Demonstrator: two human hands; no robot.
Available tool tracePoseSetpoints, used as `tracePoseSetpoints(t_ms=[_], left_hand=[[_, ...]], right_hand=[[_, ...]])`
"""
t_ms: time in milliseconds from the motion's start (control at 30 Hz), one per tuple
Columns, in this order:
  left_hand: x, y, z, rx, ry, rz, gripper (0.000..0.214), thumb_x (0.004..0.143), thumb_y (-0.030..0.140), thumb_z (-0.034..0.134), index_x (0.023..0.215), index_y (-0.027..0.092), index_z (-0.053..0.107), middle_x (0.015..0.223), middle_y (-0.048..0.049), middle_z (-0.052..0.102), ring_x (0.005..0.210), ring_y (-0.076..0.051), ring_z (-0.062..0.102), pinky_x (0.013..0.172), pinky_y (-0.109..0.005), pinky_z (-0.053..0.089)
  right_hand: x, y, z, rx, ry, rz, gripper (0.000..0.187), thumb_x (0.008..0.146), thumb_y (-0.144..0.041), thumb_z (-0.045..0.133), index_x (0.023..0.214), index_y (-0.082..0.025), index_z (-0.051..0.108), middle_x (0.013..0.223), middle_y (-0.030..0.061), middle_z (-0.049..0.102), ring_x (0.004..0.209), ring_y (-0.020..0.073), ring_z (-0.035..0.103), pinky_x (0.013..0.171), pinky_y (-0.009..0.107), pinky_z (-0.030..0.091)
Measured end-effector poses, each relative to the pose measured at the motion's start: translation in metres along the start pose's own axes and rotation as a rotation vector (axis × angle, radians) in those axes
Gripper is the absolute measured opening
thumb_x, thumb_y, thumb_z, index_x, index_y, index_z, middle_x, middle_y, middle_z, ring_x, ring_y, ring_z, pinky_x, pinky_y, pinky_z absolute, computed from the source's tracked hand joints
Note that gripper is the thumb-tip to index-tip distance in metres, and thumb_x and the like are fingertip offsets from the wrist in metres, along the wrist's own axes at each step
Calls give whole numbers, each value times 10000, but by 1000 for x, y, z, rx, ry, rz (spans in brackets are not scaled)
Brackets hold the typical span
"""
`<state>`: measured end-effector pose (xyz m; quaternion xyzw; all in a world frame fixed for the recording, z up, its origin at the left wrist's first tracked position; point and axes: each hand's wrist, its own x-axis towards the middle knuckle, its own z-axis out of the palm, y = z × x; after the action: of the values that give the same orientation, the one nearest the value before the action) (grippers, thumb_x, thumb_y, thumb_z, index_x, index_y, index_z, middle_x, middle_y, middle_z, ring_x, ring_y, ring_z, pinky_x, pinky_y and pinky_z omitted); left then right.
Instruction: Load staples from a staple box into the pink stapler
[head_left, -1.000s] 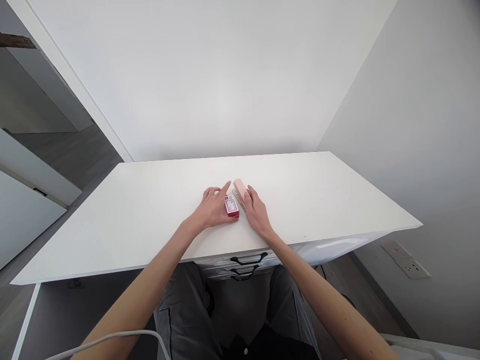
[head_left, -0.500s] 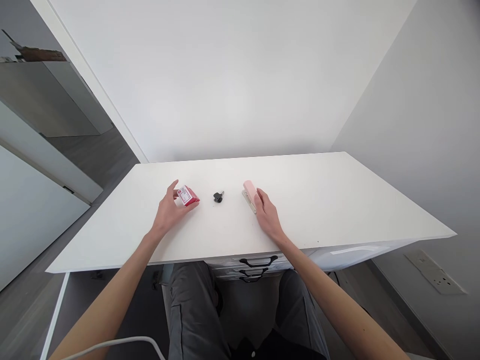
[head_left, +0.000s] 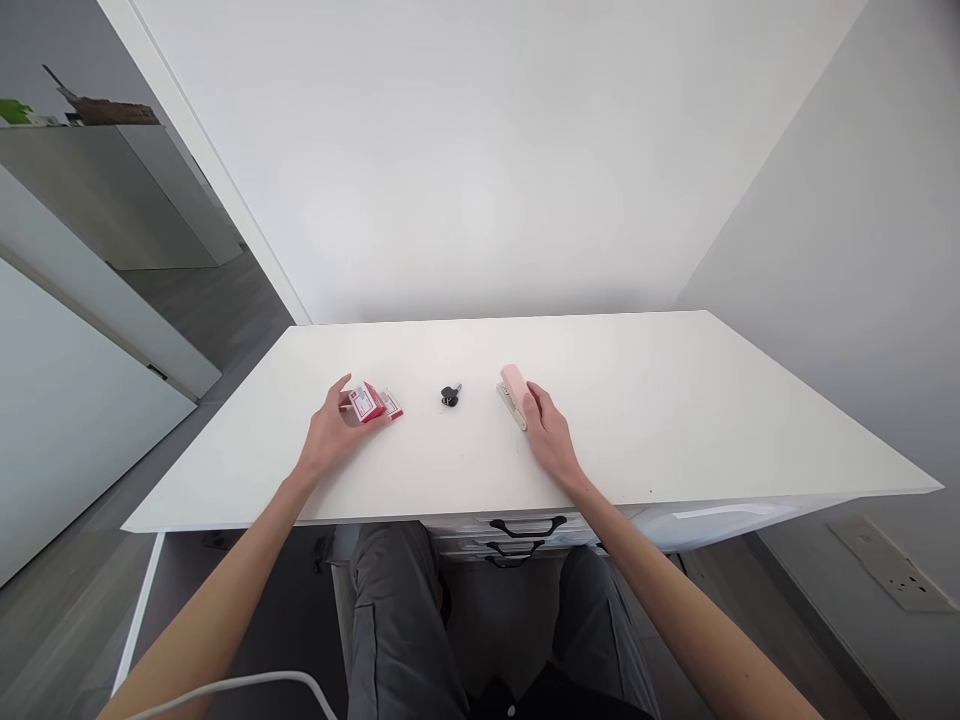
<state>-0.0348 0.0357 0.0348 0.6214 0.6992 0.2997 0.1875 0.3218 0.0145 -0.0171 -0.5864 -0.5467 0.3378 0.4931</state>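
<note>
A pale room, seen from beside the seated person: a white wall (head_left: 480, 150) stands behind, and a grey wall (head_left: 847, 300) closes the right side. Against the white wall is a broad white desk (head_left: 645, 410), its top running nearly the width of the view. Under its front edge sit drawers with black handles (head_left: 529, 527), and below them the person's knees show in grey trousers (head_left: 397, 610). An outlet plate (head_left: 896, 568) is fixed low on the grey wall; a white cable (head_left: 262, 678) crosses near the left forearm.

The left hand (head_left: 330, 437), on the left part of the desk, has its thumb and fingers closed about a red-and-white box (head_left: 365, 402), which is tilted. The right hand (head_left: 551, 440) lies farther right, fingers curled over the near end of a pink stapler (head_left: 514, 390); the stapler's pale base rests on the desk and its far end points away from the person. Just right of the box, near the left thumb, is a flatter red-and-white packet (head_left: 393, 405). Smallest, a black clip (head_left: 450, 396) lies between the two hands, apart from both.
</note>
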Motion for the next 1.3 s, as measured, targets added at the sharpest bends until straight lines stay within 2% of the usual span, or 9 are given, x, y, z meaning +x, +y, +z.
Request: tracePoseSetpoints(t_ms=[233, 467, 733, 833, 933, 1000, 1067, 1167, 1300], left_hand=[[-15, -18, -13, 57, 18, 30, 1115, 728, 736, 822, 1648, 284, 384, 1568, -158, 590, 1436, -394, 572, 1146, -520, 505], [-27, -30, -26, 101, 29, -4, 1007, 754, 722, 809, 1601, 293, 473, 1634, -109, 538, 1500, -382, 503, 1230, -534, 428], [-31, -42, -29, 122, 82, 35, 873, 744, 717, 806, 1456, 249, 615, 1534, -113, 631, 1439, -382, 553, 1237, -522, 411], [-32, -41, -28, 124, 66, 34, 844, 765, 724, 783, 1447, 257, 617, 1552, -109, 618, 1460, -382, 532, 1240, -530, 404], [-31, -42, -27, 122, 46, 38, 844, 785, 725, 764, 1464, 253, 599, 1567, -112, 608, 1473, -371, 527, 1243, -523, 400], [-30, -45, -26, 119, 30, 49, 869, 802, 725, 747, 1502, 242, 565, 1583, -116, 596, 1489, -361, 516, 1252, -514, 390], [-29, -47, -24, 129, 15, 57, 897, 825, 725, 724, 1548, 235, 521, 1611, -120, 569, 1515, -360, 491, 1259, -510, 381], [-29, -48, -23, 162, 4, 57, 929, 861, 720, 687, 1612, 228, 446, 1655, -124, 519, 1545, -363, 454, 1259, -509, 381], [-30, -50, -20, 211, -8, 80, 970, 882, 746, 645, 1644, 200, 395, 1676, -147, 485, 1564, -384, 420, 1278, -535, 349]], right_hand=[[0, 4, 0, 9, 8, -6, 690, 1061, -676, 381, 1545, -220, 565, 1565, 139, 616, 1419, 343, 580, 1203, 527, 435], [-1, 4, -1, -8, -1, 15, 705, 1064, -662, 371, 1566, -197, 546, 1588, 146, 593, 1433, 343, 565, 1209, 523, 431], [-3, 3, -1, 1, 43, 4, 637, 1068, -614, 399, 1529, -213, 579, 1572, 144, 609, 1431, 341, 569, 1211, 548, 431], [-8, 2, -1, -35, 101, -117, 561, 1081, -554, 401, 1492, -226, 598, 1548, 144, 620, 1426, 333, 569, 1183, 558, 464], [-15, -2, 2, -129, 130, -404, 444, 1091, -437, 416, 1429, -249, 634, 1471, 145, 657, 1421, 320, 565, 1195, 577, 455], [-20, -5, 8, -178, 65, -562, 389, 1081, -355, 429, 1376, -260, 664, 1403, 144, 685, 1398, 312, 584, 1210, 579, 447], [-22, -9, 18, -217, -45, -616, 368, 1068, -308, 435, 1343, -276, 679, 1367, 134, 696, 1365, 311, 608, 1201, 581, 462], [-20, -14, 40, -253, -155, -580, 369, 1056, -298, 442, 1342, -282, 674, 1399, 129, 667, 1346, 320, 617, 1157, 579, 502], [-8, -19, 70, -285, -153, -493, 397, 1040, -321, 469, 1391, -252, 642, 1448, 158, 609, 1294, 340, 638, 1044, 555, 568]])
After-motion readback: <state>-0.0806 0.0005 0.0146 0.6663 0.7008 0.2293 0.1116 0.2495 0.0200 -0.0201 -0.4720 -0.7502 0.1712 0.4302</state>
